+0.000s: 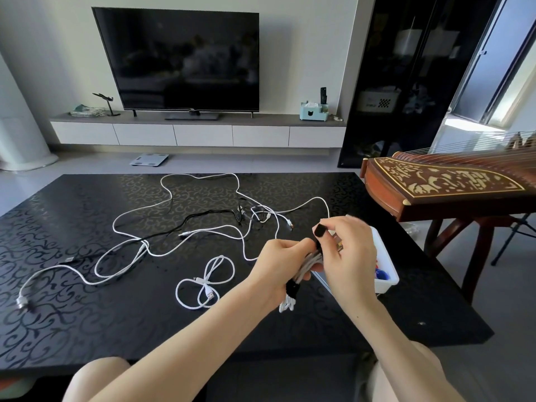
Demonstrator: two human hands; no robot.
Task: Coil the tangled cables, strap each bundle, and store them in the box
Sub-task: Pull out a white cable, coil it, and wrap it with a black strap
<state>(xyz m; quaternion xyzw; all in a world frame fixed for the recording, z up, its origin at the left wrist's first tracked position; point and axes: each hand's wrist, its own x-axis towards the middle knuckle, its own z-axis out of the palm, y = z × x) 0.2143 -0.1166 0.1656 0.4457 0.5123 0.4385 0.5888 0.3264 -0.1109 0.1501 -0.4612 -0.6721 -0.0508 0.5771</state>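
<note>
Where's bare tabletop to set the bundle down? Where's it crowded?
Bare: near strip of the table, in front of the loose white coil; near-right corner, in front of the white box; far-left corner. Crowded: mid-table under the tangled cables, up to the left hand gripping the bundle and right hand pinching the strap.
</note>
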